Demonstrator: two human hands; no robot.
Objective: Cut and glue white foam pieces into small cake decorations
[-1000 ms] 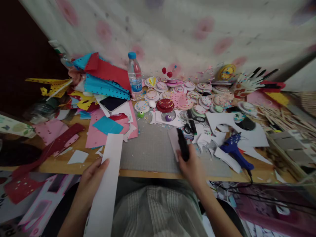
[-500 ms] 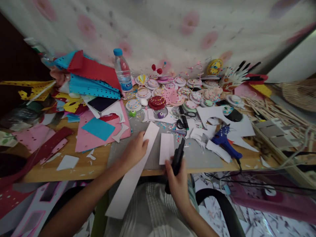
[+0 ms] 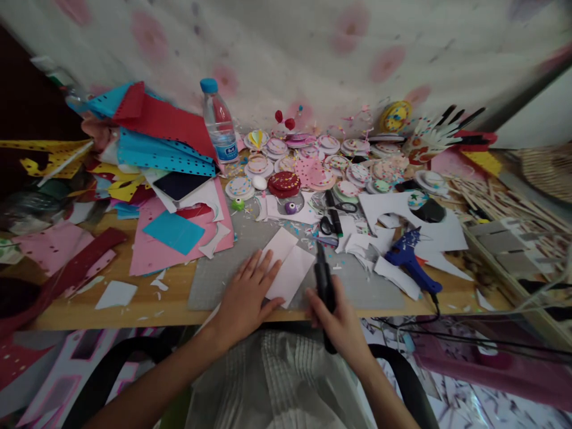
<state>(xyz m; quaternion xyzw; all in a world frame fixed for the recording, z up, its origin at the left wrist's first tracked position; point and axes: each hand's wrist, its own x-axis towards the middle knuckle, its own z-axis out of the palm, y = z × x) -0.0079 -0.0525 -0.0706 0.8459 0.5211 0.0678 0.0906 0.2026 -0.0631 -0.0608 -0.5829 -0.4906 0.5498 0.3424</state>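
My left hand (image 3: 248, 292) lies flat with its fingers spread, pressing a long white paper strip (image 3: 281, 239) onto the grey cutting mat (image 3: 361, 289). A shorter white paper piece (image 3: 297, 271) lies slanted beside and partly over the strip, under my fingertips and thumb. Much of the strip is hidden by my hand and forearm. My right hand (image 3: 343, 325) is closed around a black utility knife (image 3: 325, 283), its narrow end pointing away from me. The knife is just right of the shorter piece; its blade cannot be made out.
Decorated paper discs (image 3: 286, 185) crowd the back of the table. A water bottle (image 3: 221, 122) and coloured sheets (image 3: 165, 158) are at left. Scissors (image 3: 346, 207), paper scraps (image 3: 397, 277) and a blue glue gun (image 3: 413, 262) lie at right, with its cord over the edge.
My left hand has gone from gripping the strip to lying flat on it. The strip has come down beside the shorter piece, which has turned. The knife has shifted slightly right.
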